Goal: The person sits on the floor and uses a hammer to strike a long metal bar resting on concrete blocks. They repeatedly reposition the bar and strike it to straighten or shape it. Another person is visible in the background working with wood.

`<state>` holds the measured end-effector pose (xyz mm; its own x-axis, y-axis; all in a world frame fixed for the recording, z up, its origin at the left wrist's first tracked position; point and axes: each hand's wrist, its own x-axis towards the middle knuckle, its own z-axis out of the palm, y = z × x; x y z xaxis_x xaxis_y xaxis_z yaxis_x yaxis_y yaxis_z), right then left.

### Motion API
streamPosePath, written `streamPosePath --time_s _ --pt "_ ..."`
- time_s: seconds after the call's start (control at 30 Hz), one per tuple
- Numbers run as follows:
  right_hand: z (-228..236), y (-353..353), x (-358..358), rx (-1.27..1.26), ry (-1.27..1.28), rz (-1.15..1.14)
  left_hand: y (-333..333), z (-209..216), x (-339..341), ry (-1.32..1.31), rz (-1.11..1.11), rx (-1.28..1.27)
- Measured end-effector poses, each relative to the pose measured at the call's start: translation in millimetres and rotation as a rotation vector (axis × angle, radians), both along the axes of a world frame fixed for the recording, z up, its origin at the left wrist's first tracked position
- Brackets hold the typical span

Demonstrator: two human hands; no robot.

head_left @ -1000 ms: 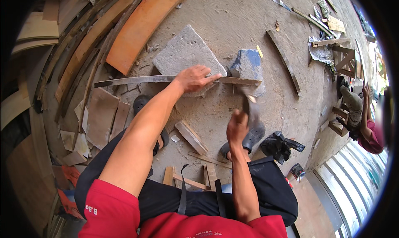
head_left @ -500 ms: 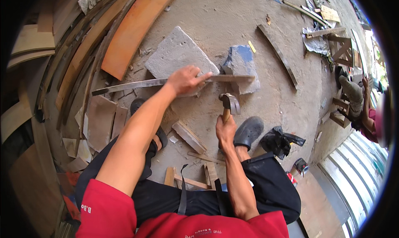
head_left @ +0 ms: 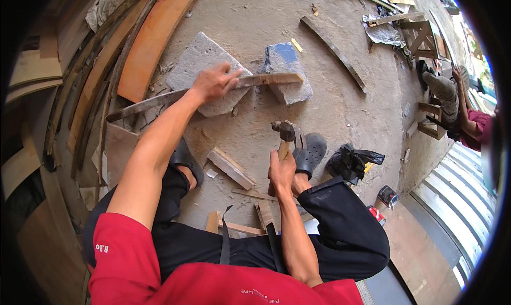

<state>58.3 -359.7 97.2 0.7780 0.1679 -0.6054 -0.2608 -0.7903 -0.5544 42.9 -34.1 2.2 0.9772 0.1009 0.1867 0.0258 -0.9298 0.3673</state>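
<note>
My left hand (head_left: 215, 81) is closed on a long, slightly curved wooden strip (head_left: 159, 101), thumb side toward its right part. The strip lies across a large grey concrete block (head_left: 199, 52) and reaches over a smaller block (head_left: 293, 89) with blue paint on top. Below the small block, my right hand (head_left: 282, 169) grips the wooden handle of a claw hammer (head_left: 290, 134). The hammer's metal head is up, apart from the strip, above my right shoe (head_left: 315, 148).
Curved boards (head_left: 149, 44) stack along the left. A dark strip (head_left: 335, 55) lies on the ground beyond the blocks. Wood offcuts (head_left: 231, 166) lie between my feet. A black plastic bag (head_left: 351, 164) and an open can (head_left: 388, 194) are at right. Another person (head_left: 471, 118) sits far right.
The strip has rolled in my left hand, showing more of its broad face. The hammer has dropped away from the strip and its head has turned. The whole view has shifted slightly.
</note>
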Motion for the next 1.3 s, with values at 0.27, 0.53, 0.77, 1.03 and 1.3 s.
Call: streamPosePath --time_s 0.27,0.53,0.77,1.03,1.3 --pt "9 0 13 0.024 0.074 -0.061 -1 -4 -2 -0.119 -0.046 0.010" --pt "6 5 22 0.050 0.025 -0.060 -13 -8 -15 -0.105 -0.128 0.048" --pt "35 45 56 0.067 0.051 0.036 -17 -8 -23 -0.097 -0.036 0.037" --pt "68 125 103 0.085 -0.211 0.330 -19 -11 -20 -0.088 0.014 0.070" --pt "75 117 108 -0.199 -0.054 0.574 -22 -11 -21 -0.046 0.004 0.048"
